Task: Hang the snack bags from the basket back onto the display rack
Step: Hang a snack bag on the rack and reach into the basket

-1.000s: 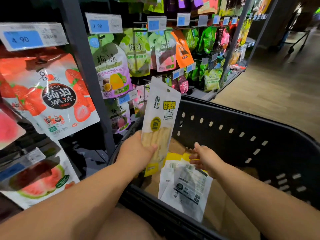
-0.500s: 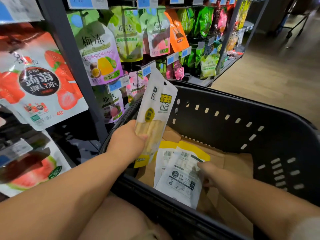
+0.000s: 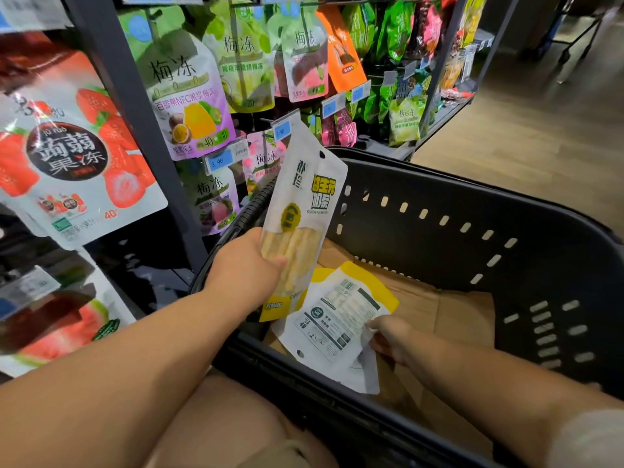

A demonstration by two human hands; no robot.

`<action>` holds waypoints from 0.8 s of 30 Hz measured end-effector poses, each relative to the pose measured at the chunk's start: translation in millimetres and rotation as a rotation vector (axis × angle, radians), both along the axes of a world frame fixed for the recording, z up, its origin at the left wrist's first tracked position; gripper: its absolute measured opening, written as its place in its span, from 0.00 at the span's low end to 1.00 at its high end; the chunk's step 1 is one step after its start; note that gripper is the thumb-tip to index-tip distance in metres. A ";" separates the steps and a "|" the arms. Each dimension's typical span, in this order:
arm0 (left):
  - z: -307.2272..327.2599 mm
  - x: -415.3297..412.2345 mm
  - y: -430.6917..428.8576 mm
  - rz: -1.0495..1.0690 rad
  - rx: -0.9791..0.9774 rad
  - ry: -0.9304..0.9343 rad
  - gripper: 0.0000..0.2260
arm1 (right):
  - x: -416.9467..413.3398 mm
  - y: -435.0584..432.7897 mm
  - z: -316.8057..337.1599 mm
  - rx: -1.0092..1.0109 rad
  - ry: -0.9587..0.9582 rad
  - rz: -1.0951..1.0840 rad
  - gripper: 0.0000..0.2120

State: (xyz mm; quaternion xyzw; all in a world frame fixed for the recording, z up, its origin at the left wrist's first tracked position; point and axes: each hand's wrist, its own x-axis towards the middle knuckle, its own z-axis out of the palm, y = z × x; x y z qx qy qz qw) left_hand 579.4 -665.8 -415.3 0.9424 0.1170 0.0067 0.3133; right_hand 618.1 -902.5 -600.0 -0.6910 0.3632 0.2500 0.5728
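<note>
Full rack [image 3: 135, 136] of jelly pouches [image 3: 189, 106] beside basket [image 3: 439, 244]

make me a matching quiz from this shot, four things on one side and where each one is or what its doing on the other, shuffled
Things:
1. left hand
2. right hand
3. strawberry jelly bag
4. cardboard sheet

Places or states:
a. lines the floor of the black basket
b. grips the upright snack bag over the basket's rim
c. hangs on the display rack, far left
d. pinches the edge of the label-side-up bag lying in the basket

Pairs: 1-b, 2-d, 3-c, 4-a
</note>
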 end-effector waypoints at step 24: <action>3.4 -2.8 1.8 0.035 -0.196 -0.070 0.13 | 13.2 -0.1 34.7 -0.588 -0.727 0.790 0.13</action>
